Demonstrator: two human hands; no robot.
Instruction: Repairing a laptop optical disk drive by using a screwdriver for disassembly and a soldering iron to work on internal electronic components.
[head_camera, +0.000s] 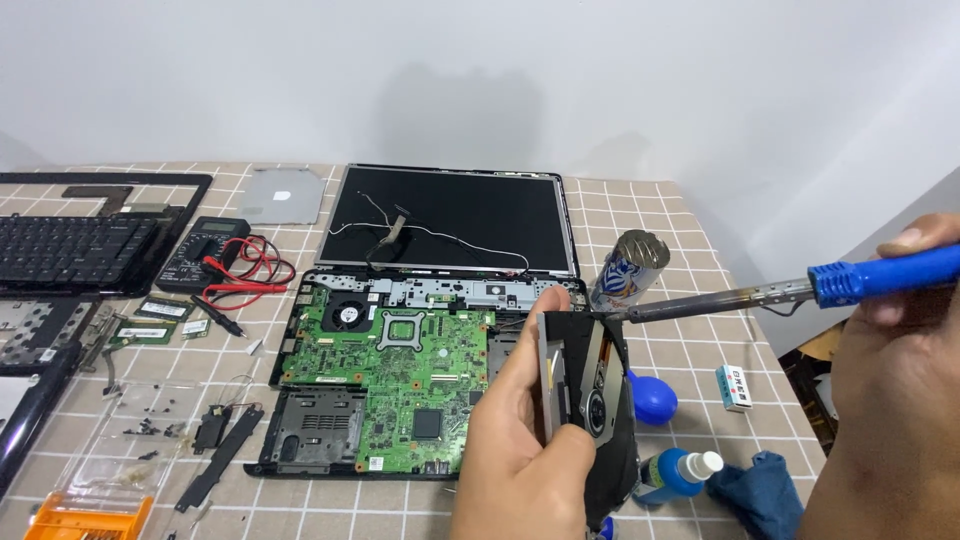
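Over the table (620, 205): left hand (515, 440) clamped on drive (590, 390), right hand (890, 370) closed on iron (790, 291).
Drive held upright, edge-on, above the laptop base's right front corner; iron tip touches the drive's top edge. Green board (400, 375) lies open in the base, screen (450, 215) flat behind it. Can (628, 265) just right of the screen; blue bulb (653, 398), bottle (675, 475) and cloth (760, 495) near the drive. Keyboard (70, 250) and multimeter (200, 250) far left.
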